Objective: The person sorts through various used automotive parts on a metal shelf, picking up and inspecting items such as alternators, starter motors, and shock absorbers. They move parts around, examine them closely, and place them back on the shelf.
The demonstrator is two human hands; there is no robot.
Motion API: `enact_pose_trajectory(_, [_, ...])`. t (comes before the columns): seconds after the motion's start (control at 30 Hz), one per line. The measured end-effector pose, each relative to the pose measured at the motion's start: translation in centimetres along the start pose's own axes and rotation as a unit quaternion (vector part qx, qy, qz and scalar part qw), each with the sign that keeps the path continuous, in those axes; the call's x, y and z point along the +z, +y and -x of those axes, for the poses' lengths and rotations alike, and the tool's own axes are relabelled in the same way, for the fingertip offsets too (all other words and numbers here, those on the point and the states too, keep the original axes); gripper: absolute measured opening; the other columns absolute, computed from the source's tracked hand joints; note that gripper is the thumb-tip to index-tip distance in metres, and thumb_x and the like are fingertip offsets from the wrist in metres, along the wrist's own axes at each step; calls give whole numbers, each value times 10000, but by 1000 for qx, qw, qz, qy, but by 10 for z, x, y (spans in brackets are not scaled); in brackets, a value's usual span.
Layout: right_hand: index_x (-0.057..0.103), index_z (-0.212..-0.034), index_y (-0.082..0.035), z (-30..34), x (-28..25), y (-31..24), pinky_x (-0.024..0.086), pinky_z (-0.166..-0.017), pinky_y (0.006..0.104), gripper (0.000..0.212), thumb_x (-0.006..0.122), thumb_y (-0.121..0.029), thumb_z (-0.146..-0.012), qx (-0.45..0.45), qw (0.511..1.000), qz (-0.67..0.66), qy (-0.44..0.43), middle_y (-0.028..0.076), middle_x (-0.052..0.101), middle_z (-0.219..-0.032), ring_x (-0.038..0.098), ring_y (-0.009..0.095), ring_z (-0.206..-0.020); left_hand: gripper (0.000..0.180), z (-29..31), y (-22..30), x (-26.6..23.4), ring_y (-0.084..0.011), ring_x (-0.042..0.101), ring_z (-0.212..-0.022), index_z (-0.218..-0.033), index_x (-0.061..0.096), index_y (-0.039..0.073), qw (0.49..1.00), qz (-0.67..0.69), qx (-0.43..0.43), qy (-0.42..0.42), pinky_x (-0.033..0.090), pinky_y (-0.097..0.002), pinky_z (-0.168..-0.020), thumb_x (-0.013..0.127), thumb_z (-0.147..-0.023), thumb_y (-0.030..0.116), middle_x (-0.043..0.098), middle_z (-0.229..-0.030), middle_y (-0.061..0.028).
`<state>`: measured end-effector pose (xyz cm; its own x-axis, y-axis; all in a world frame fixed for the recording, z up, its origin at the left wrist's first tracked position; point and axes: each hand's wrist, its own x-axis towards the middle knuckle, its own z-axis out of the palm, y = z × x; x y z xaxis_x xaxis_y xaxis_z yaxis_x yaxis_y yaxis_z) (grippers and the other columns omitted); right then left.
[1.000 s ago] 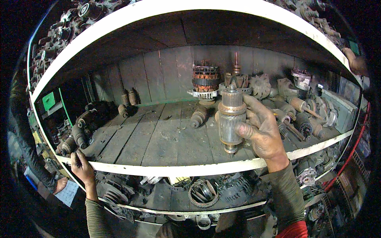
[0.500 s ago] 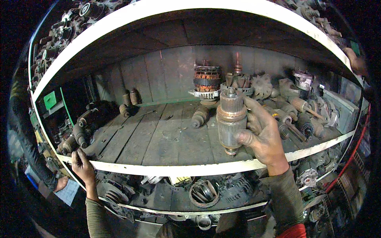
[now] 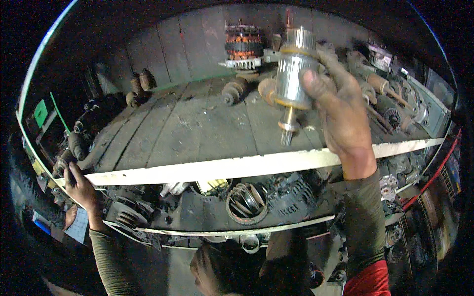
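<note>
My right hand [image 3: 343, 103] is closed around a starter motor armature [image 3: 295, 81], thumb across its metal core. The armature tilts slightly above the wooden shelf [image 3: 182, 128], its toothed shaft end pointing down. A brown rounded part [image 3: 267, 91] shows partly behind it. At the left corner, my left hand [image 3: 83, 188] has its fingers closed over the shelf's white front edge [image 3: 177, 171]. Close to those fingers lie dark, dirty armatures [image 3: 76, 145]. Another armature [image 3: 234, 92] lies mid-shelf, beside an upright alternator core with copper windings [image 3: 244, 44].
Several greasy motor parts [image 3: 395, 106] crowd the shelf's right side. Small cylindrical parts [image 3: 143, 80] stand at the back left. The lower shelf carries a round open housing [image 3: 247, 203] and an alternator body [image 3: 294, 195]. Another person's bare foot [image 3: 71, 217] shows at the lower left.
My right hand has raised the armature and tilted it, and it now looks shinier. The view has shifted, so the shelf sits higher. A person's hand at the upper right no longer shows.
</note>
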<state>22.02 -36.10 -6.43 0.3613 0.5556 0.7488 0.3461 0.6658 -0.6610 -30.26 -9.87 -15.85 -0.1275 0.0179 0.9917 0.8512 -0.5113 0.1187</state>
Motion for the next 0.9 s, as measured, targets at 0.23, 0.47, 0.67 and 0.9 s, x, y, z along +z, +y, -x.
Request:
enact_pose_trajectory(0.23, [373, -1429, 153, -3, -2, 3, 492, -955, 336, 804, 760, -311, -898, -9, 999, -35, -17, 281, 620, -1211, 624, 267, -1111, 320, 7, -41, 0, -245, 660, -1072, -1320, 617, 15, 981, -160, 105, -37, 490, -315, -951, 551, -1008, 35, 627, -1301, -201])
enact_pose_trajectory(0.47, [401, -1416, 132, -1, 1, -2, 510, -896, 305, 730, 737, -288, -922, -2, 998, -57, -34, 226, 666, -1137, 654, 207, -1013, 468, 9, -51, 1, -281, 637, -1134, -1402, 561, 88, 977, -181, 112, -31, 486, -326, -982, 557, -958, -57, 604, -1339, -172])
enact_pose_trajectory(0.67, [452, -1393, 90, 1, 2, -6, 507, -959, 334, 579, 658, -257, -977, 15, 998, -40, -39, 172, 630, -1208, 625, 208, -1097, 312, 7, -42, 3, -214, 638, -1092, -1317, 626, 27, 984, -138, 116, -12, 480, -294, -945, 547, -1016, 57, 660, -1259, -165])
enact_pose_trajectory(0.9, [488, -1359, 86, 1, 6, -6, 538, -860, 310, 574, 704, -254, -949, -4, 997, -71, -30, 186, 695, -1078, 681, 198, -973, 332, 9, -43, 4, -220, 646, -1004, -1286, 610, -11, 999, -32, -5, -16, 510, -317, -875, 589, -976, 107, 693, -1153, -166])
